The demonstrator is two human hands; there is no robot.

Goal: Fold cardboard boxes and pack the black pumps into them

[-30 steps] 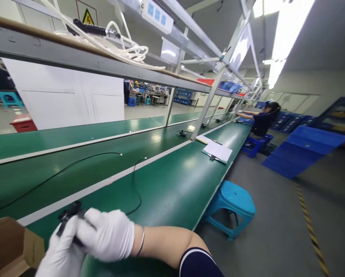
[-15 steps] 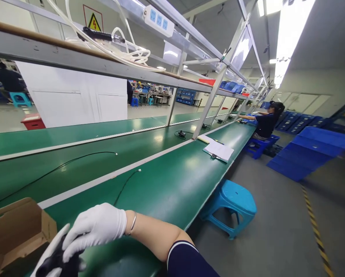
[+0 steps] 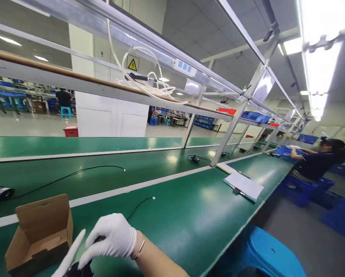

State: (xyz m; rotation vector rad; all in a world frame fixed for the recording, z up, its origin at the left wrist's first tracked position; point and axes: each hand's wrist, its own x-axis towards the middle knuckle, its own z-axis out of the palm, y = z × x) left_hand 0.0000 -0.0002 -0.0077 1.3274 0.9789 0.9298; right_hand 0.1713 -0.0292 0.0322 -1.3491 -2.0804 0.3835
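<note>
My right hand [image 3: 111,236], in a white glove, is at the bottom left of the head view. Its fingers are closed on a black part [image 3: 82,270], which the lower edge of the view cuts off. My left hand [image 3: 72,254], also gloved, supports the same part from the left; one long finger sticks up and the rest is out of view. From behind my right hand a thin black cable [image 3: 138,204] with a small white connector runs over the green bench. An open cardboard box [image 3: 44,231] stands to the left of both hands.
A dark cylindrical device [image 3: 0,192] with a long cable lies on the green belt [image 3: 149,165]; more black devices lie farther along. A clipboard [image 3: 244,184] with paper rests on the bench. A blue stool [image 3: 273,250] is at right, and a co-worker [image 3: 317,161] sits beyond.
The view has swung left and up, so the box shows more fully. My hands sit lower in view and less of the black part shows. Both hands stay at it.
</note>
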